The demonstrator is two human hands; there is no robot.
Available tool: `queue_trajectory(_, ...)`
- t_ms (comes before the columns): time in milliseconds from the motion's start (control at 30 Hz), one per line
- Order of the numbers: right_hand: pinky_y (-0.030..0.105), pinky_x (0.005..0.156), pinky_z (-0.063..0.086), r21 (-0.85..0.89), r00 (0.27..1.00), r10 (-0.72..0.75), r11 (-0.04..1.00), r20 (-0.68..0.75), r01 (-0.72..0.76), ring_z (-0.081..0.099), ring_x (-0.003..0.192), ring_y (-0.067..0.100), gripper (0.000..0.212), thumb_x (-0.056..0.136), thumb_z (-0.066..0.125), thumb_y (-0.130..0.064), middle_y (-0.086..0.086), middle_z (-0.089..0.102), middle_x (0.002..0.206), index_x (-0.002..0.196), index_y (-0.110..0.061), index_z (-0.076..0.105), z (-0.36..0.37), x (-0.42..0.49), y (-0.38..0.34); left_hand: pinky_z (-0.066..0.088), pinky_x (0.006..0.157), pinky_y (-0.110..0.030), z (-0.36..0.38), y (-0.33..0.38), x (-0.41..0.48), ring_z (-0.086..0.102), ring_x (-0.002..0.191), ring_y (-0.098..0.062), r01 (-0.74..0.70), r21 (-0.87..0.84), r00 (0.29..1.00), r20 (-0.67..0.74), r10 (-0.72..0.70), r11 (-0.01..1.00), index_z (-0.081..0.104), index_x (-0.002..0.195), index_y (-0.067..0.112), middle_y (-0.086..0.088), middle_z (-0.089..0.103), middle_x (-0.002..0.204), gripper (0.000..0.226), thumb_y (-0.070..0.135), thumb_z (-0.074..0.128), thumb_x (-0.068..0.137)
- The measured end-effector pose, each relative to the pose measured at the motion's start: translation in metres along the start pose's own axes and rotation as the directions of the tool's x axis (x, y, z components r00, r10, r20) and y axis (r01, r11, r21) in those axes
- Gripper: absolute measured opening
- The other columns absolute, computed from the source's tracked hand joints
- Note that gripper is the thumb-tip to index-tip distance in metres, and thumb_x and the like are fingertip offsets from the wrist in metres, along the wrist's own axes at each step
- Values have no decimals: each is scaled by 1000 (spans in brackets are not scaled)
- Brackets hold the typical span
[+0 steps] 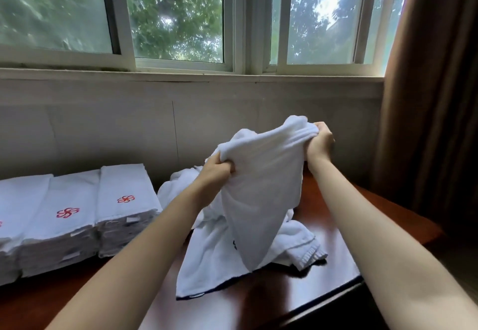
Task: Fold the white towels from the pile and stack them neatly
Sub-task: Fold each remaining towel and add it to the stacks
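Left hand [217, 169] and right hand [319, 142] each gripped bunched top edge of soft white terry towel [261, 187], fingers curled tight into cloth, towel lifted above rumpled white pile [292, 241] on dark reddish wooden table [336, 221]. Three stacks of folded white towels with red emblems [77, 216] sat left. Several towels seemingly left unfolded.

White towel [261, 187] held up bunched, loose pile [214, 257] under, folded stacks [124, 205] left
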State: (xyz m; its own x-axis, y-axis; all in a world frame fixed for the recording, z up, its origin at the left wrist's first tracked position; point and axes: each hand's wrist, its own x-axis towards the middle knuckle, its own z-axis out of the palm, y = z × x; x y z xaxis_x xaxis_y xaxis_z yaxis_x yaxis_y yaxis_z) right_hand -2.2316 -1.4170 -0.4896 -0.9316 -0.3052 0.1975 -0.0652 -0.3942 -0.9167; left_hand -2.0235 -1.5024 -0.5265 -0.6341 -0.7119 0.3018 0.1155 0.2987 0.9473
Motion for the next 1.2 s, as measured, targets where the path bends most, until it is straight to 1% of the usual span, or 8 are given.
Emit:
queue_trajectory(167, 26, 62, 38, -105, 925, -358, 923, 126, 371, 47, 75, 14, 21, 85, 39, -14, -1, 56, 76, 74, -19, 56, 46, -10, -57, 48, 95, -49, -16, 7, 15, 60, 100, -33, -11, -150, 996, -87, -2, 989, 59, 114, 3, -17, 64, 105, 30, -10, 50, 88)
queue_trajectory(300, 13, 60, 39, -131, 794, -602, 784, 77, 607, 51, 71, 6, 26, 98, 34, -7, -8, 58, 77, 83, -13, 55, 64, -21, -122, 56, 66, -31, -16, 15, 17, 60, 75, -26, -39, -114, 997, -72, 31, 993, 55, 112, 15, -9, 61, 87, 28, -5, 43, 96)
queue_trajectory(400, 20, 63, 43, 60, 813, -547, 835, 200, 547, 53, 61, 5, 37, 97, 33, -10, -9, 55, 59, 64, -19, 48, 69, -31, -153, 57, 65, -25, -21, 13, 12, 67, 78, -19, 12, -219, 1000, -3, -13, 976, 37, 137, 26, -10, 62, 101, 64, -12, 53, 88)
queue_trajectory(533, 34, 76, 44, -264, 758, -355, 787, 547, 558, 53, 84, 19, 22, 89, 44, -1, 9, 60, 84, 78, -12, 59, 81, -56, -112, 51, 93, -50, -18, 7, -6, 55, 121, -26, 113, -197, 977, 202, -73, 974, 12, 142, 57, -5, 44, 140, 109, -10, 66, 75)
queue_trajectory(667, 22, 66, 45, -179, 720, -266, 861, 640, 477, 56, 66, 8, 17, 86, 50, 11, 6, 59, 75, 87, -3, 59, 81, -92, -68, 54, 84, -52, -12, 12, -30, 59, 111, -21, 71, -54, 957, 285, -52, 996, 37, 120, 61, 2, 50, 131, 83, 13, 73, 63)
queue_trajectory(867, 18, 60, 48, 48, 624, -281, 931, 729, 363, 58, 62, 2, 20, 87, 54, 10, -4, 63, 73, 85, -9, 60, 92, -124, -83, 52, 58, -20, -43, 40, -47, 61, 79, -18, -108, 34, 983, -144, 112, 994, 58, 100, 17, -4, 65, 89, 13, 9, 53, 91)
queue_trajectory(1033, 38, 96, 43, -216, 636, -2, 940, 772, 265, 57, 108, 19, 52, 89, 60, -9, 5, 56, 119, 136, -21, 41, 99, -133, -55, 47, 67, -31, -102, 72, -60, 57, 76, -19, -148, -175, 804, -594, 16, 973, 64, 85, 17, -2, 63, 83, 29, 37, 56, 65)
queue_trajectory(1200, 33, 86, 38, -449, 131, 431, 877, 893, 174, 56, 103, 18, 14, 90, 54, -43, -11, 58, 103, 101, -36, 60, 99, -190, 23, 52, 84, -36, -164, 78, -73, 62, 93, -23, -8, -414, 692, -660, -294, 910, 57, 115, 14, -6, 64, 106, 40, 40, 57, 85)
